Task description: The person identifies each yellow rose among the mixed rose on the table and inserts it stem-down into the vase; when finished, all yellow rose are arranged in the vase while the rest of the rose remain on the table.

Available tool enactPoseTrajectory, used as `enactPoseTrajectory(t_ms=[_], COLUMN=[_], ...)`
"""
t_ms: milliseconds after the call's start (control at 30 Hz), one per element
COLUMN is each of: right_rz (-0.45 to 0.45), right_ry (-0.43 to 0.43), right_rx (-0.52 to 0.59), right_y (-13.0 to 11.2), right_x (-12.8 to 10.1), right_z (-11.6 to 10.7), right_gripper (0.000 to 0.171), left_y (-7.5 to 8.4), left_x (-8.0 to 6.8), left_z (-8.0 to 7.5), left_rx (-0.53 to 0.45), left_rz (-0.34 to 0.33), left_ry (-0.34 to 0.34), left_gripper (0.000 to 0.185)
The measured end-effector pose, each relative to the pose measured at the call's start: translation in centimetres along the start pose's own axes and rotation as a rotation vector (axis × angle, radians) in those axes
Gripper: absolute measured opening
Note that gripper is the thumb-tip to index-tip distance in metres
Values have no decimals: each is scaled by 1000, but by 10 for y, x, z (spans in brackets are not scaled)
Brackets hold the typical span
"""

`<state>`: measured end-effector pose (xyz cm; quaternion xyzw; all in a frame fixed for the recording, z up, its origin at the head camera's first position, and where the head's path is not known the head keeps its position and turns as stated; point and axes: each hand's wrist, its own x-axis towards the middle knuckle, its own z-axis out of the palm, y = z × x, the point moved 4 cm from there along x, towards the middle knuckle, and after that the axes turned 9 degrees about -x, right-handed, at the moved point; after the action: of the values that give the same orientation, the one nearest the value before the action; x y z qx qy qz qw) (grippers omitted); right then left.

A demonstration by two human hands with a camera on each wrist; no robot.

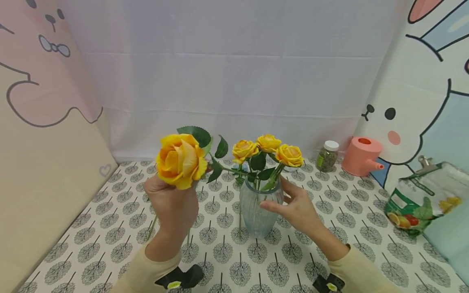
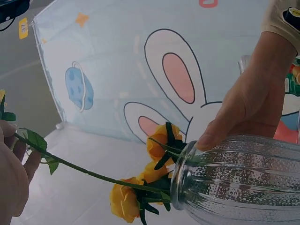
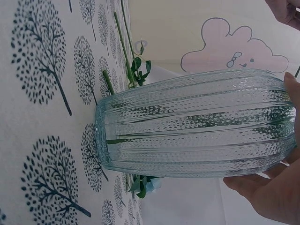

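My left hand (image 1: 174, 199) pinches a yellow rose (image 1: 181, 160) by its stem, just below the large bloom. In the left wrist view the green stem (image 2: 89, 172) slants to the mouth of a ribbed glass vase (image 2: 225, 178); how far it reaches inside I cannot tell. My right hand (image 1: 298, 207) holds the upright vase (image 1: 258, 215) near its rim, thumb in front and fingers behind. Several yellow roses (image 1: 268, 143) stand in the vase, their stems blurred through the textured glass (image 3: 197, 122).
Green stems (image 1: 151, 228) lie on the tree-patterned tablecloth (image 1: 223, 252) left of the vase. At the back right stand a white-lidded jar (image 1: 327, 158) and a coral watering can (image 1: 360, 156). A clipped bag with a fruit print (image 1: 417, 203) is at the right edge.
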<state>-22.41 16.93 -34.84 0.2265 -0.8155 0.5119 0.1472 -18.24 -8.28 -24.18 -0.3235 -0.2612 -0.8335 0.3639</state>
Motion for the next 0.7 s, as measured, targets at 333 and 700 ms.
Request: enactPoseTrajectory(t_ms=[333, 700], right_rz=[12, 6], right_ry=[-1, -1], right_rx=[-12, 11], right_y=[1, 1], right_x=[-1, 0], right_z=[0, 0], right_gripper=[84, 83], left_y=[-15, -24], left_x=[-6, -4], left_z=[4, -4], left_rx=[55, 10], left_rz=[37, -222], left_ry=[-220, -129], left_gripper=[17, 26])
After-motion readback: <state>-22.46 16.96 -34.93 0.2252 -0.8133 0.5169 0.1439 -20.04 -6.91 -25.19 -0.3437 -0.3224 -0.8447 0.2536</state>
